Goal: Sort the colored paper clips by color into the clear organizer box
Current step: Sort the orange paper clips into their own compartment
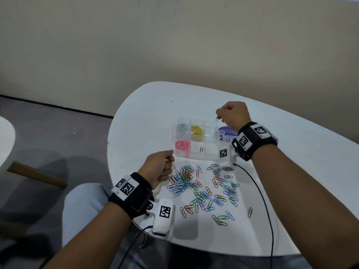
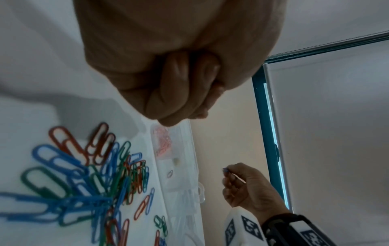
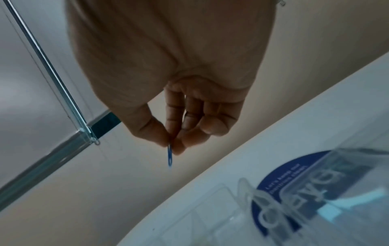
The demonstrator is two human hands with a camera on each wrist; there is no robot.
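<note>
The clear organizer box (image 1: 202, 156) stands open mid-table; silver clips (image 1: 181, 129), yellow clips (image 1: 197, 131) and pink clips (image 1: 182, 145) each fill a compartment, and a single clip (image 1: 201, 149) lies in the front middle one. My right hand (image 1: 220, 117) hovers over the box's far right corner and pinches a blue paper clip (image 3: 169, 158) that hangs down from thumb and forefinger. My left hand (image 1: 171, 162) is a closed fist just in front of the box's left corner, with nothing seen in it. Mixed red, blue and green clips (image 1: 202, 189) lie scattered in front of the box.
The box's clear lid (image 3: 315, 183) lies open to the right over a round blue sticker (image 1: 226, 134). Black cables (image 1: 260, 191) trail from both wrist cameras across the white table (image 1: 291, 171). The table's rounded edge runs close on the left and front.
</note>
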